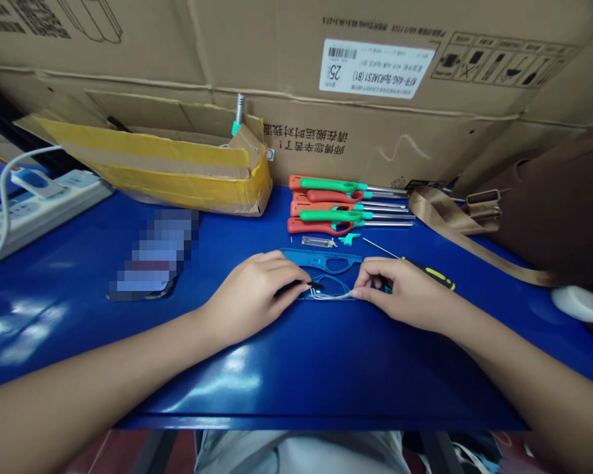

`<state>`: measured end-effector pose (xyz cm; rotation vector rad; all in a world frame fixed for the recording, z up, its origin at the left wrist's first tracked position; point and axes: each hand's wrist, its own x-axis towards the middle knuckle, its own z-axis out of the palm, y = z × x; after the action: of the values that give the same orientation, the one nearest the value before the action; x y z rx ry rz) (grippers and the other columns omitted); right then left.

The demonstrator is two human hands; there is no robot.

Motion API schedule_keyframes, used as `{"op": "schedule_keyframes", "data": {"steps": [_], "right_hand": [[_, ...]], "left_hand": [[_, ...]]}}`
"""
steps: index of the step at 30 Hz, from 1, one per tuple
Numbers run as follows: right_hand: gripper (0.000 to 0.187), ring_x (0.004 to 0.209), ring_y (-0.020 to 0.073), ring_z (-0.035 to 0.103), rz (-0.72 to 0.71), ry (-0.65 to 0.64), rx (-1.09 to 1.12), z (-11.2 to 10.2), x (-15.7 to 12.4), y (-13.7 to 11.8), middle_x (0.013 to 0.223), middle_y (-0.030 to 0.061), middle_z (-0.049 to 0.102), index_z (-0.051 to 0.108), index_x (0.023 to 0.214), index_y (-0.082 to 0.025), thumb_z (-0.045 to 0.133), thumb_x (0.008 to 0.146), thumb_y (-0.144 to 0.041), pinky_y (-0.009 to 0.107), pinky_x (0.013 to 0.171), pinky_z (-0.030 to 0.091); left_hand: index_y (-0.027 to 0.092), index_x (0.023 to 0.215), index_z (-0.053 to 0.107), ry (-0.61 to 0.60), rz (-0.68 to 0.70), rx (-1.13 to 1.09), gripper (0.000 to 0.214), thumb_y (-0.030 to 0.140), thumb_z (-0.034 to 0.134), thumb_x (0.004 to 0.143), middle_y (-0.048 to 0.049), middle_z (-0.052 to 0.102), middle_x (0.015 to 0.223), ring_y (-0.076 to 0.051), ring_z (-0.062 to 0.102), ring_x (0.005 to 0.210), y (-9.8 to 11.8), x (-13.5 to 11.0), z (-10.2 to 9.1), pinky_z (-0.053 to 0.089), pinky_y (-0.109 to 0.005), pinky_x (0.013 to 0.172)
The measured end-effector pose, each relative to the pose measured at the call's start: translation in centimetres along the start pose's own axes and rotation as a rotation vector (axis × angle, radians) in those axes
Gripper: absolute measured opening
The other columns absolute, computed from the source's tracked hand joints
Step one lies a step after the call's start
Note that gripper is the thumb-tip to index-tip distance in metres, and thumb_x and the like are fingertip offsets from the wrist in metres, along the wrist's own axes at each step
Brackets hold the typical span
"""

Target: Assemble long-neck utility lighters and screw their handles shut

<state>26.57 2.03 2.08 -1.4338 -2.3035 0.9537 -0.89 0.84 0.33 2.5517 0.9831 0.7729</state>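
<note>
My left hand (264, 283) is closed in a pinch on a small black piece (317, 286) that has thin white wires (330, 296) attached. Opposite it, my right hand (400, 286) pinches the far end of those wires; a bit of green shows under its curled fingers. Between both hands lies one blue lighter casing half (344, 286), partly covered by fingers and wires. The other blue casing half (304, 259) rests just behind. Beyond that are a small clear fuel tank (317, 242) and a green trigger (349, 239).
Several red and green stick lighters (326, 204) lie stacked at the back. A screwdriver (437, 278) sits beside my right hand. Around the blue table (257, 375) are a yellow-taped box (178, 171), a phone (153, 257), a power strip (34, 210), a tan strap (474, 243) and a white object (580, 303).
</note>
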Motion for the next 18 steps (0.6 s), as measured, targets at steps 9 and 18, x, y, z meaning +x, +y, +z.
{"op": "schedule_keyframes", "data": {"steps": [9, 18], "right_hand": [[0.016, 0.078, 0.0170, 0.059, -0.032, -0.011, -0.075, -0.07, -0.12, -0.50, 0.082, 0.0006, 0.069, 0.068, 0.076, -0.023, 0.067, 0.091, -0.030, 0.031, 0.073, 0.045], [0.016, 0.072, 0.0155, 0.059, -0.011, 0.008, -0.073, 0.01, -0.17, -0.69, 0.079, 0.0004, 0.069, 0.068, 0.076, -0.023, 0.067, 0.090, -0.029, 0.029, 0.067, 0.045]], "left_hand": [[0.017, 0.100, 0.076, 0.088, 0.028, -0.111, 0.010, 0.018, 0.066, 0.097, -0.0038, 0.078, 0.100, -0.018, 0.068, 0.092, 0.02, 0.23, 0.49, 0.054, -0.032, 0.086], [0.019, 0.104, 0.079, 0.019, 0.029, 0.012, 0.017, 0.017, 0.065, 0.096, -0.0030, 0.080, 0.102, -0.019, 0.071, 0.089, 0.42, -0.11, -0.10, 0.056, -0.036, 0.082]]}}
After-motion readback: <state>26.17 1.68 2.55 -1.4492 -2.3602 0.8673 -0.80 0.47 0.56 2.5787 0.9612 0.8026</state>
